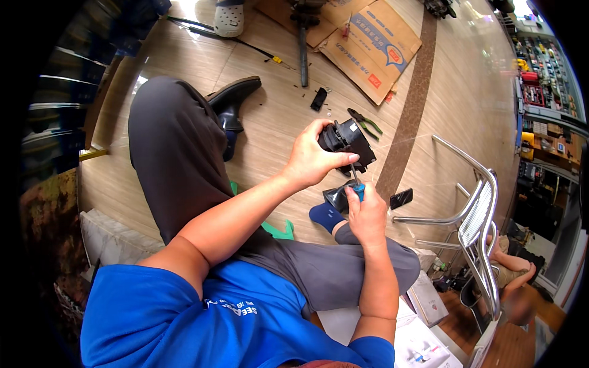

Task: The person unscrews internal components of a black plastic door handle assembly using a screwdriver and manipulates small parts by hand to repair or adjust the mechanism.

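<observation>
My left hand (315, 157) grips a black plastic housing (362, 147) with a rounded, ribbed part and a squarer edge, held up over the floor. In my right hand (368, 216) is a screwdriver (359, 191) with a blue handle. Its metal shaft points up at the housing's lower edge, close to my left thumb; whether the tip sits in a screw I cannot tell. On the floor just beyond the housing lie pliers (366, 122) with dark green handles. A small black piece (319, 99) rests to their left, with tiny loose bits nearby.
Flattened cardboard (374, 52) lies at the far side, beside a dark tool with a long metal bar (303, 55). A phone (401, 198) is on the floor at right, near a metal chair (478, 214). Another person (512, 276) sits at far right; someone's white clog (229, 20) shows at the top.
</observation>
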The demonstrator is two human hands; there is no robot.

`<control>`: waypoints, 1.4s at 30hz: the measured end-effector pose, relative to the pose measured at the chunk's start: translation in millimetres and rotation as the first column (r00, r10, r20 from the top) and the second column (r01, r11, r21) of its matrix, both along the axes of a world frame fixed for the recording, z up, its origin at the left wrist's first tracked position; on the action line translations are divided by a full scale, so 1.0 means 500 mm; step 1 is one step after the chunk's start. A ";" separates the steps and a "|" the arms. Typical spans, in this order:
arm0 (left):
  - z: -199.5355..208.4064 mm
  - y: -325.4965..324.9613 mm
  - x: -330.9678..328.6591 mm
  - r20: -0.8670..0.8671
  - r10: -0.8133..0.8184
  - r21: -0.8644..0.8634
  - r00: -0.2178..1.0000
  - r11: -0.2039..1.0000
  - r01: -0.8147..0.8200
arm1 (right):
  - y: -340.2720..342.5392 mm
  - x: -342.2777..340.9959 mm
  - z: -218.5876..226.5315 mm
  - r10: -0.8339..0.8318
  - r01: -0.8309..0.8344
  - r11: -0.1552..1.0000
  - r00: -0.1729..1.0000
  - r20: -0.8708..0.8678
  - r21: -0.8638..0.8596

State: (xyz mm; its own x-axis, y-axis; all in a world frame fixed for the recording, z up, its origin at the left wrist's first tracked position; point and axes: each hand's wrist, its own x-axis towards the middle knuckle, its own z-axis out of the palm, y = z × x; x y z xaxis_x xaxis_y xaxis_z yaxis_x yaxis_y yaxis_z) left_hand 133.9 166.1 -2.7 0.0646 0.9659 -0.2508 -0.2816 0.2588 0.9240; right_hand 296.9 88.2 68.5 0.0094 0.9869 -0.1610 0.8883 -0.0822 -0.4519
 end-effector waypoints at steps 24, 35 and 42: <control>-0.053 0.015 -0.010 -0.162 0.065 -0.027 0.985 0.997 -0.070 | 0.024 0.043 -0.060 0.012 -0.008 0.995 0.999 0.044 -0.102; 0.001 0.034 -0.041 0.151 -0.089 -0.109 0.984 0.988 0.106 | 0.021 0.032 -0.014 0.004 0.002 0.998 0.996 0.088 -0.064; -0.043 0.032 -0.043 0.552 -0.166 -0.108 0.817 0.957 0.268 | 0.034 0.032 0.029 0.058 -0.042 0.996 0.975 0.214 -0.080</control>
State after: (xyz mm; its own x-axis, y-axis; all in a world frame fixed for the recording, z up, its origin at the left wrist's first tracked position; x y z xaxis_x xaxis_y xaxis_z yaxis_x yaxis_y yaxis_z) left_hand 112.6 182.2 -24.4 0.4397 0.8546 -0.2762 -0.6326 0.5130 0.5802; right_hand 313.0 105.0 83.2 0.0027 0.9723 -0.2337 0.9679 -0.0612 -0.2438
